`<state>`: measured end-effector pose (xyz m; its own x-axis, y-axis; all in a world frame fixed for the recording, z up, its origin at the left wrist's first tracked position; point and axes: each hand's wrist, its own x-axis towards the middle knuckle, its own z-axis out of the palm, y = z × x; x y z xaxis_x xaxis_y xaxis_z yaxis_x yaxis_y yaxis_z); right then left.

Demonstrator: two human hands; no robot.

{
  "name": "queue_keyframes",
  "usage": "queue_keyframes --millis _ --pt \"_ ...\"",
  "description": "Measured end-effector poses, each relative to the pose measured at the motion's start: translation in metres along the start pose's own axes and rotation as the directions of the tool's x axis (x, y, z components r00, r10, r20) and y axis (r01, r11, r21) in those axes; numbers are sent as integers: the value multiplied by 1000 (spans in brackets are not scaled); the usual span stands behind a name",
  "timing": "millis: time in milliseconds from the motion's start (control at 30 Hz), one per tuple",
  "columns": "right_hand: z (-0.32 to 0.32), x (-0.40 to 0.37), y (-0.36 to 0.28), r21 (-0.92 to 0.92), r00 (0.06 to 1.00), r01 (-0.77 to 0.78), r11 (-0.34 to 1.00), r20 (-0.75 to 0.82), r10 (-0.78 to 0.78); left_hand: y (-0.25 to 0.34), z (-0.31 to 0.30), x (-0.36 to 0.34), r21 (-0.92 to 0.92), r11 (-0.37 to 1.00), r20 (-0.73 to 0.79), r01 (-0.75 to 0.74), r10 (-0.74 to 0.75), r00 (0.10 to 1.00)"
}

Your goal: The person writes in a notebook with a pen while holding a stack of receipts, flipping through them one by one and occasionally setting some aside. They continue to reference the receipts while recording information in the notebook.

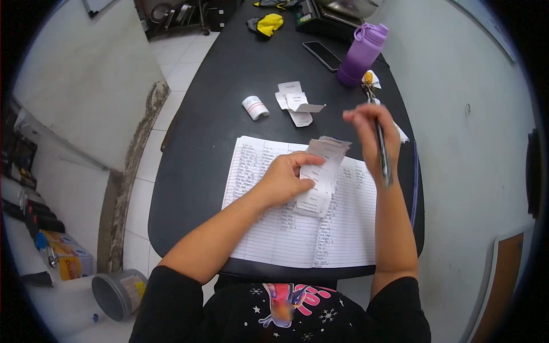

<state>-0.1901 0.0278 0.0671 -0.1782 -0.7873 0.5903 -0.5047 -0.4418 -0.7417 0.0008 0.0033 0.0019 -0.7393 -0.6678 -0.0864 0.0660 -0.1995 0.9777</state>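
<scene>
My left hand [289, 178] is closed on a stack of paper receipts [323, 177], thumb in front, held over an open lined notebook [274, 246]. Handwritten lists fill parts of both notebook pages. My right hand [374, 134] is raised above the notebook's right side with a dark pen [382, 150] between thumb and fingers, slanting down toward the wrist. Beyond the notebook lie several loose receipts [297, 103] in a small pile and a curled roll of white paper with red lines [255, 107]. What lies under the stack is hidden.
A purple water bottle [363, 54] stands at the table's right edge, with a phone [322, 55] and keys [369, 86] near it. Farther back are a yellow-grey glove [266, 24] and a black scale [320, 22]. A wall [474, 143] borders the right side; a grey bin [119, 294] stands on the left floor.
</scene>
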Motion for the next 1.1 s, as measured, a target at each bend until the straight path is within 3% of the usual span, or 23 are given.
queue_keyframes --millis 100,167,200,300,633,833,1100 --pt "-16 -37 -15 -215 965 -26 976 250 80 0 -1 1 -30 999 0 -11 11 1000" --pt "-12 -55 -13 -272 949 -26 962 297 110 7 0 -2 -59 998 9 15 -14 1000" --pt "-10 -61 -15 -307 933 -110 945 297 205 7 1 -2 -62 998 12 -6 7 1000" --pt "-6 -73 -6 -259 951 -84 962 267 156 8 0 -2 -80 996 20 -37 39 999" --pt "-12 -78 1 -297 944 128 946 329 -25 4 -1 -1 -150 989 103 -17 32 994" --pt "-13 -77 0 -456 917 269 848 390 -82 2 -1 -2 -156 988 135 6 16 991" --pt "-7 -78 -13 -569 893 339 749 446 -66 3 1 -2 -105 994 92 -5 14 996"
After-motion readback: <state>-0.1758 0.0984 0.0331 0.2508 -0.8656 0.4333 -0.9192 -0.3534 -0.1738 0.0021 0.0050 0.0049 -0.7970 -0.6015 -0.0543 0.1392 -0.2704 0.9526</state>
